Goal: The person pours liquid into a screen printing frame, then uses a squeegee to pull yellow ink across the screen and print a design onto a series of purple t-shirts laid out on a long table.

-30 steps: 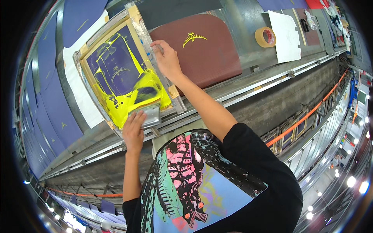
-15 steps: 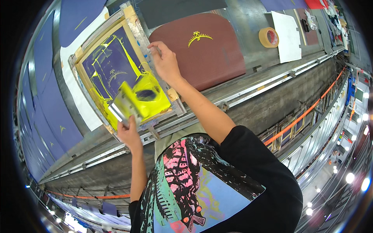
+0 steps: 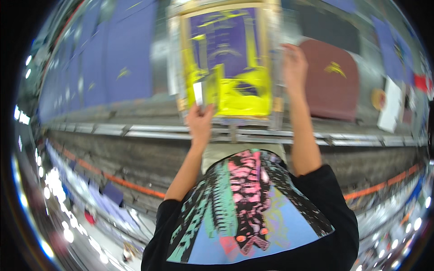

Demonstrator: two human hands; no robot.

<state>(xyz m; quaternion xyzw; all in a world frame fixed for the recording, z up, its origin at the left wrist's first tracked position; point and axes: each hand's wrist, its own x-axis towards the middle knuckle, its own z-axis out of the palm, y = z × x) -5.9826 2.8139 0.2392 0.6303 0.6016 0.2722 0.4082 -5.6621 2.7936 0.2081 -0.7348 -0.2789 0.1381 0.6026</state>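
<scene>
A wooden-framed printing screen [image 3: 233,65] lies in front of me, its purple-looking mesh smeared with bright yellow ink [image 3: 244,105]. A curved yellowish motif shows faintly in the mesh. At the screen's lower left, my left hand [image 3: 200,122] is closed on a squeegee [image 3: 208,92] with a bright, shiny edge; it tilts over the inked part. My right hand [image 3: 296,67] is at the frame's right side, fingers curled against its edge, blurred by motion. To its right lies a maroon panel [image 3: 332,86] with a small yellow print [image 3: 335,68].
Purple sheets [image 3: 129,54] with small yellow prints cover the table's left side. A dark grey sheet [image 3: 330,29], a tape roll [image 3: 378,98] and a white sheet [image 3: 391,106] lie on the right. A metal rail [image 3: 158,131] runs along the near edge.
My view has turned, so the screen now stands nearly straight and central. The squeegee stays near the screen's lower left in my left hand; my right hand remains at the frame's right edge.
</scene>
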